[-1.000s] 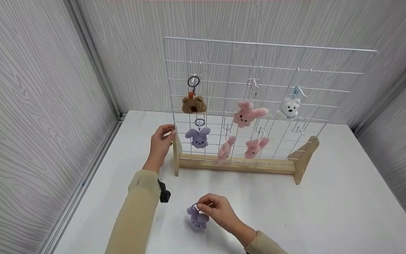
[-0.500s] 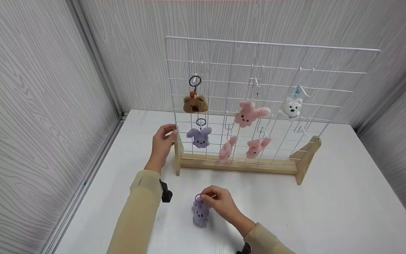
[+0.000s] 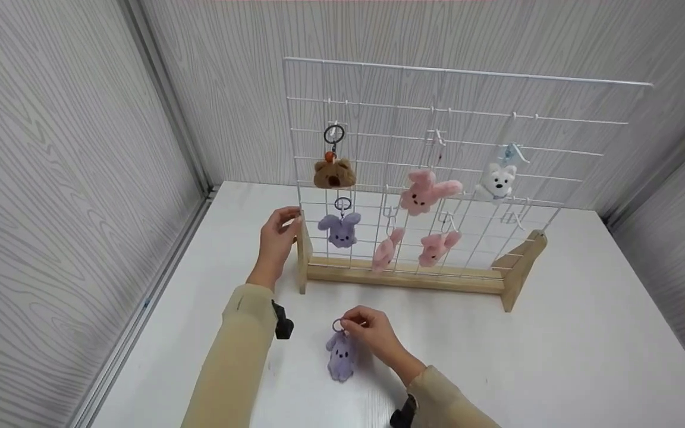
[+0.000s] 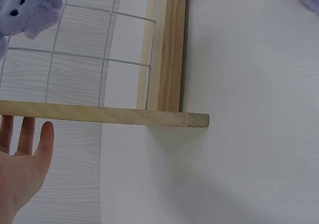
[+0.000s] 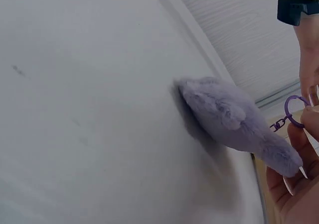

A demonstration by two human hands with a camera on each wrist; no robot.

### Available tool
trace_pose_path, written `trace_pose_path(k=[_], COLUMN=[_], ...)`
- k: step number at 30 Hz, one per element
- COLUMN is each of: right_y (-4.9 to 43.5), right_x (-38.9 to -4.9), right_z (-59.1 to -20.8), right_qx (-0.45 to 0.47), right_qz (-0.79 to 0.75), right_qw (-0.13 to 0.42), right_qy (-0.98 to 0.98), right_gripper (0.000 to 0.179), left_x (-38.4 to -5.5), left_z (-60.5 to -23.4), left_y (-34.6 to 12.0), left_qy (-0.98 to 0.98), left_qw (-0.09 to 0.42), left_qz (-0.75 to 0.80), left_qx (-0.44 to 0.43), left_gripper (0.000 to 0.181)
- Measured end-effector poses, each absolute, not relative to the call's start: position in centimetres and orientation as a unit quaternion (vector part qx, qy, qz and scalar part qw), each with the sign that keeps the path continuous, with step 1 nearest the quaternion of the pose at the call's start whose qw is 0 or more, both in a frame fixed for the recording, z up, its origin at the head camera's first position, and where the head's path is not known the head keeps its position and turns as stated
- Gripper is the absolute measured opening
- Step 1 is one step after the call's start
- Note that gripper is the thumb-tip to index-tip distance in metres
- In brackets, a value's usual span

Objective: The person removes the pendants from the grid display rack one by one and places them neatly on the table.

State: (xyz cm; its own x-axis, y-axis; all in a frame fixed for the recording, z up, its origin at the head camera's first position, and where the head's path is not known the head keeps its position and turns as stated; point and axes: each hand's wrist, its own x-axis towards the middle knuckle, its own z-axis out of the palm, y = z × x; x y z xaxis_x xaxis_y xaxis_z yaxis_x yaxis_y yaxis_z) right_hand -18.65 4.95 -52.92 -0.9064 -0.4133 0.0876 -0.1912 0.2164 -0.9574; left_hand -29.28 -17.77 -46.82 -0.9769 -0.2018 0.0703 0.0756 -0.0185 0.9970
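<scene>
In the head view my left hand (image 3: 277, 241) grips the left wooden upright of a wire-grid display rack (image 3: 408, 274). The left wrist view shows some of its fingers (image 4: 25, 137) reaching the upright's outer side. My right hand (image 3: 375, 333) pinches the ring of a purple plush bunny keychain (image 3: 341, 359) low over the white table in front of the rack. In the right wrist view its purple ring (image 5: 293, 112) and short chain show between thumb and fingers, with the bunny's furry body beside them.
On the grid hang a brown bear keychain (image 3: 335, 174), another purple bunny (image 3: 341, 230), several pink bunnies (image 3: 429, 191) and a white dog (image 3: 498, 183). A bare hook (image 3: 515, 219) projects at lower right. Wood-grain walls (image 3: 69, 178) close in the table.
My right hand has moved forward with the purple bunny keychain, which now hangs straighter with its face showing. The left hand stays at the rack; the view has shifted slightly.
</scene>
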Motion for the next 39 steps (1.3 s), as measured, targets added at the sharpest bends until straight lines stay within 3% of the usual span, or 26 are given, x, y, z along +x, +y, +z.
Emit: trace_pose_path(k=[14, 39], right_y=[5.3, 4.4], right_x=[-21.4, -22.2], right_z=[-58.4, -58.2], right_qx=[-0.137, -0.109], right_qz=[-0.581, -0.454], right_qw=[0.073, 0.049], right_qy=[0.799, 0.883], right_gripper=[0.008, 0.006], left_x=[-29.4, -29.3], left_z=[-46.7, -47.0], left_y=[-17.5, -17.6], left_qy=[-0.701, -0.702], left_qw=[0.102, 0.102], left_qz=[-0.704, -0.703], left_qx=[0.042, 0.045], left_gripper=[0.029, 0.033])
